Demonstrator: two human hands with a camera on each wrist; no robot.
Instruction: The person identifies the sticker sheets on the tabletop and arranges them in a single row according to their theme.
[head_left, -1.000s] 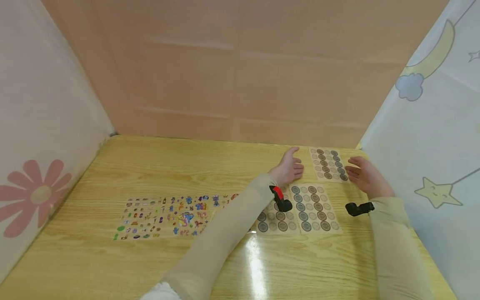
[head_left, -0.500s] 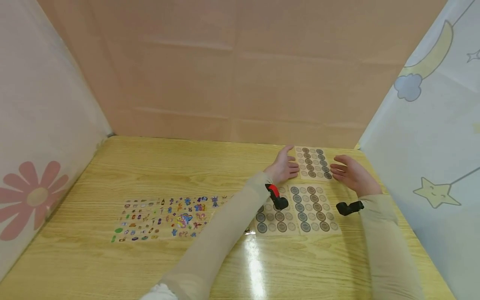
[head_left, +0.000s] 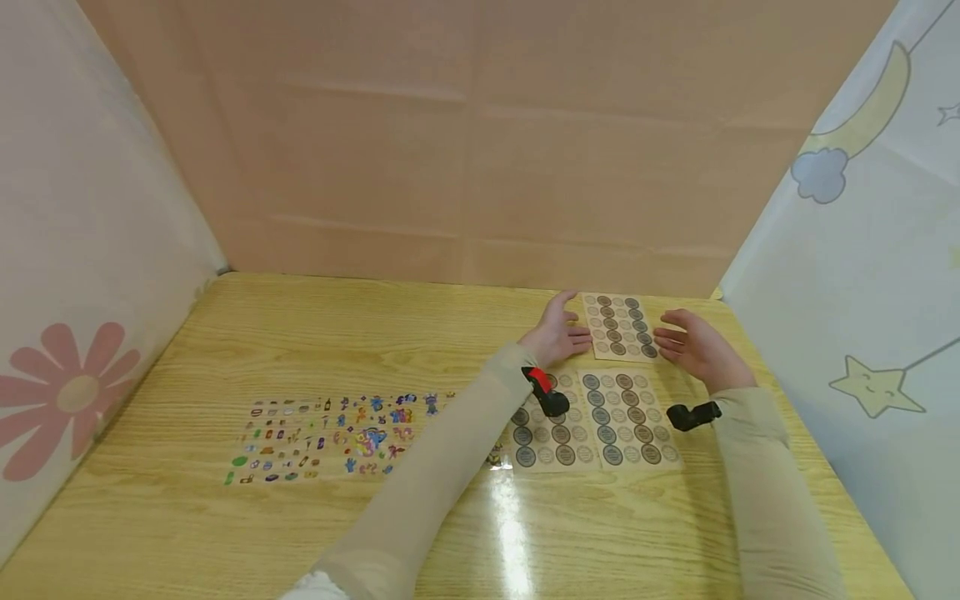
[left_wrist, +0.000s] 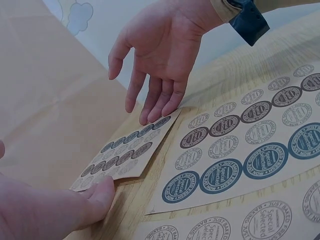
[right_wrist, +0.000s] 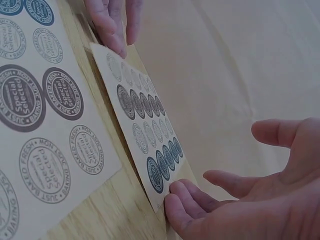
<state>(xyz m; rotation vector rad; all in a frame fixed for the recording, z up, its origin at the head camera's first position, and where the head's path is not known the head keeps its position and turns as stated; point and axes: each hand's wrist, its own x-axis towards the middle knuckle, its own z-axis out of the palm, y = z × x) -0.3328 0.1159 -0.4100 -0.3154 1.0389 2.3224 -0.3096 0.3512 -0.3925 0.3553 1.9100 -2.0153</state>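
Note:
A sheet of round stickers [head_left: 619, 327] lies at the back right of the table, in rows of brown, blue and pale circles. My left hand [head_left: 557, 335] is at its left edge, fingers relaxed and fingertips right at the paper. At the opposite edge is my right hand [head_left: 697, 350], palm facing inward, thumb raised. In the right wrist view, the right fingertips [right_wrist: 182, 200] touch the sheet's edge near a corner. The left wrist view shows the sheet [left_wrist: 130, 145] slightly lifted at its near edge, between both hands.
Two more round-sticker sheets [head_left: 628, 417] lie side by side in front, one partly under the left forearm. Further left are clear sheets of small colourful stickers [head_left: 288, 437], partly hidden by the left sleeve [head_left: 435, 475]. A tan backdrop [head_left: 465, 167] and printed side panels [head_left: 862, 275] enclose the table.
Both hands have shifted left, and the back sheet has slid left with them, now roughly behind the front sheets. Most of the movement came in the first half second.

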